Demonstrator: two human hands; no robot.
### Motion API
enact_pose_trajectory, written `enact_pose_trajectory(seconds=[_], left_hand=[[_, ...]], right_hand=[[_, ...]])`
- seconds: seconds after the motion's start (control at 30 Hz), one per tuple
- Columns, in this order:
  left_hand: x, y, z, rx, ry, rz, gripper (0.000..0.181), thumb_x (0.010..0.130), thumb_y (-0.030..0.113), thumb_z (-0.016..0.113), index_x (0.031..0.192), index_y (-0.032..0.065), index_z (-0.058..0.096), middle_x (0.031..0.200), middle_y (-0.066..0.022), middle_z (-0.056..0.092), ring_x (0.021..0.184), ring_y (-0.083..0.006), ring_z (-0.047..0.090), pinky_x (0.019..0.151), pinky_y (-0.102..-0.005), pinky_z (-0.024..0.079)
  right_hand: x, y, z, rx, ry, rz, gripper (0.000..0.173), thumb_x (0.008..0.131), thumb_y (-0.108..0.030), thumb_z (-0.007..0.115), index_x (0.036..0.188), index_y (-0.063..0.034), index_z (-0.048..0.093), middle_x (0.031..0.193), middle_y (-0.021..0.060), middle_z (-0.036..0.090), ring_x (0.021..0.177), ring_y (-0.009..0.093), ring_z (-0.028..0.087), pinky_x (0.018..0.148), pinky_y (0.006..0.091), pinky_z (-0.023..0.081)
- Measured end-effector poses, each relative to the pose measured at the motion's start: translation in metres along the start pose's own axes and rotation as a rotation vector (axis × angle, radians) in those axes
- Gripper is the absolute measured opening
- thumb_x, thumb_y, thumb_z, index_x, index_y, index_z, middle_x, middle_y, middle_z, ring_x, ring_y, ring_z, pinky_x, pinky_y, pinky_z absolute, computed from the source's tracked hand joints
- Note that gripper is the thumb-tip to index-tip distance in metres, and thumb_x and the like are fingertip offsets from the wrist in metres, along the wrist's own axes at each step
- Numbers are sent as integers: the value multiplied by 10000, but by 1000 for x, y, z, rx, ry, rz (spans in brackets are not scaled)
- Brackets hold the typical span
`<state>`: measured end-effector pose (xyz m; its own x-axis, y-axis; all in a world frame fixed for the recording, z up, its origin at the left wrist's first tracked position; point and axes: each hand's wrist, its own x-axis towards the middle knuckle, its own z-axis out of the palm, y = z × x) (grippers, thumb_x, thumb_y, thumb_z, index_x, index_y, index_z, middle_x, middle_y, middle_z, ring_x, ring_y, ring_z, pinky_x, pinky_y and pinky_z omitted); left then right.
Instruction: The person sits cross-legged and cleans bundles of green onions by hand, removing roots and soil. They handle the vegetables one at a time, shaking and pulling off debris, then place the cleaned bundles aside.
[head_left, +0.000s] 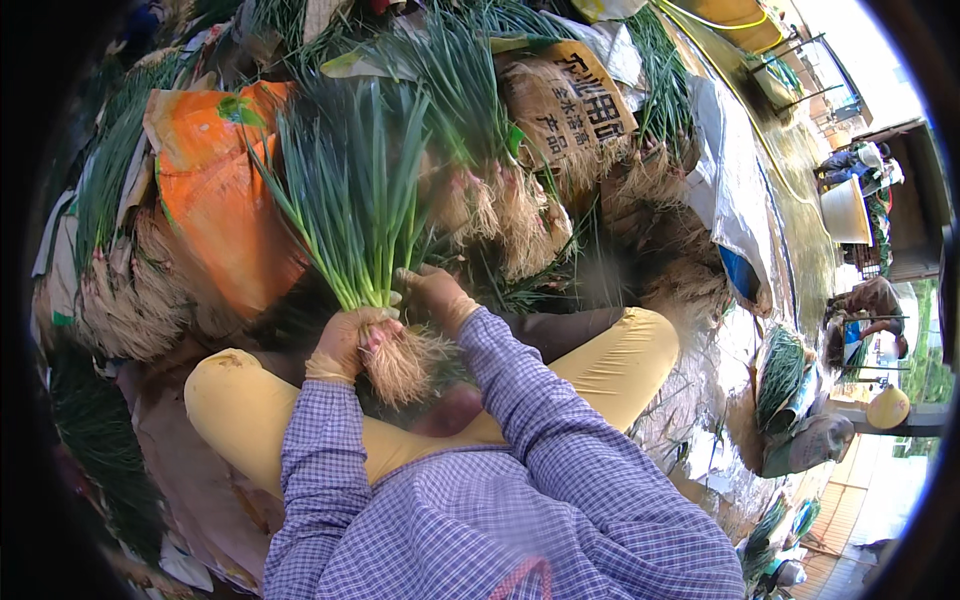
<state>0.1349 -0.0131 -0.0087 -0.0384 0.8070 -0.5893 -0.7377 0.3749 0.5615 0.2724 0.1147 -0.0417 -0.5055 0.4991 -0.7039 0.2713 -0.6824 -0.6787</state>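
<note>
My left hand (346, 341), in a thin glove, is closed around a bunch of green onions (367, 247) just above their pinkish bulbs. The long green leaves fan out away from me, and the pale roots (405, 367) hang towards my lap. My right hand (439, 294), also gloved, is at the right side of the stalks with its fingertips close against them. Whether those fingertips pinch anything is hard to see. Just beyond lie more bunches with roots (517, 217) turned towards me.
An orange sack (217, 195) lies left of the bunch. A brown printed sack (566, 97) covers onions ahead. More rooted onions (135, 292) are heaped at left. Wet ground (697, 442) stretches right, where people (859, 165) work around a large white tub (846, 211).
</note>
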Motion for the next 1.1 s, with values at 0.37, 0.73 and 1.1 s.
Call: enact_pose_trajectory(seconds=[0.37, 0.73, 1.1], left_hand=[[-2, -3, 1, -150, 8, 32, 283, 728, 75, 602, 977, -59, 593, 778, -149, 646, 610, -184, 604, 640, -271, 514], [-13, 20, 28, -366, -197, 168, 468, 753, 22, 561, 1208, -39, 471, 892, -129, 614, 779, -196, 601, 701, -281, 524], [3, 55, 40, -500, -250, 177, 550, 821, 49, 586, 1316, -51, 369, 905, -120, 582, 659, -106, 551, 621, -214, 513]], right_hand=[[-19, -20, 14, -226, 24, -234, 365, 922, -337, 534, 914, 19, 616, 767, 68, 639, 645, 137, 538, 631, 273, 449], [-72, -36, -6, -284, -517, -257, 668, 895, -514, 484, 1328, -11, 412, 1292, 148, 483, 1159, 191, 450, 967, 363, 375], [21, -102, -71, -860, 582, -329, 420, 862, -379, 612, 1058, -7, 587, 728, 85, 601, 578, 108, 543, 539, 230, 449]])
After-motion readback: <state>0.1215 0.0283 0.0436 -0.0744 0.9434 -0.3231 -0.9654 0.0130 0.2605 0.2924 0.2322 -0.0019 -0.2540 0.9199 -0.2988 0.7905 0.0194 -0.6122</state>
